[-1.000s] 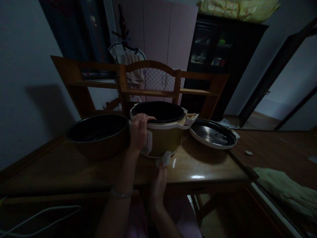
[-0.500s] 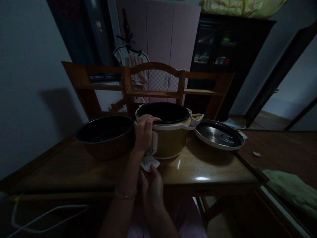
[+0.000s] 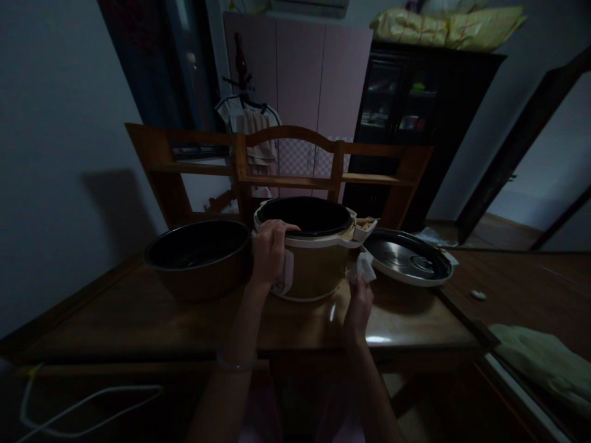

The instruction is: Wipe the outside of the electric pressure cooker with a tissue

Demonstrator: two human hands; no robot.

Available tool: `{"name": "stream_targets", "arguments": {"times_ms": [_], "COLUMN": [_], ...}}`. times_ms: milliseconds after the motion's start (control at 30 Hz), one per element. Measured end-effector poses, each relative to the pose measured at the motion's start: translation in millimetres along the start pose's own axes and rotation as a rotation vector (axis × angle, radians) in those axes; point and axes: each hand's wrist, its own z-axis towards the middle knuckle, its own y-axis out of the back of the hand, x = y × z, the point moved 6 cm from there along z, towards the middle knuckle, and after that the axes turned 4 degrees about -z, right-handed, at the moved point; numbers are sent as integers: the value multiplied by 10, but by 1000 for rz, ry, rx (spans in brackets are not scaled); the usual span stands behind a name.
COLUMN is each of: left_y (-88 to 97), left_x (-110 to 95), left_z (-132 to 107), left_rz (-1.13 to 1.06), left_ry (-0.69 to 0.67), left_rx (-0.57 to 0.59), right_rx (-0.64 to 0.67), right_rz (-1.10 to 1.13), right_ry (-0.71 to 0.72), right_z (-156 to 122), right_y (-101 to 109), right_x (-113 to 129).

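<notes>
A yellow-green and white rice cooker body (image 3: 318,271) stands on the wooden table, its top uncovered and its inside dark. My left hand (image 3: 270,249) grips its rim at the front left, fingers bent over the edge. In my right hand (image 3: 359,307) is a crumpled white tissue (image 3: 362,267), held up at the cooker's right side. Left of the cooker sits a dark inner pot (image 3: 198,271). The round lid (image 3: 406,258) lies at the right with its metal inner face up.
The wooden table (image 3: 184,335) has a raised shelf frame (image 3: 290,181) along its back. A white cable (image 3: 92,394) loops at the lower left. To the right lie a small white object (image 3: 478,295) and a pale green cloth (image 3: 545,357).
My right hand has moved with the tissue from the cooker's front left, below my left hand, round to its right side. My left hand stays on the rim. The view has tilted up slightly.
</notes>
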Motion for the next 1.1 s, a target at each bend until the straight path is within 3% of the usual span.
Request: {"name": "stream_targets", "arguments": {"times_ms": [100, 200, 333, 467, 600, 833, 1100], "left_y": [2, 1, -2, -4, -2, -1, -4], "left_x": [0, -14, -22, -15, -14, -28, -3], "left_z": [0, -8, -10, 0, 2, -1, -5], "left_rz": [28, 27, 30, 41, 59, 55, 35], "left_ry": [-1, -23, -29, -16, -10, -17, -23], "left_rx": [-1, -19, -30, -16, -7, -3, -19], "right_rx": [124, 166, 228, 376, 341, 262, 413], "right_rz": [-57, -80, -152, -214, -213, -129, -179], "right_ry": [104, 188, 296, 425, 385, 340, 400], "right_z": [69, -44, -257, -359, -249, -40, -368], "right_y": [-271, -387, -348, -277, -219, -305, -239], "right_x": [68, 68, -45, -70, 66, 412, 189]}}
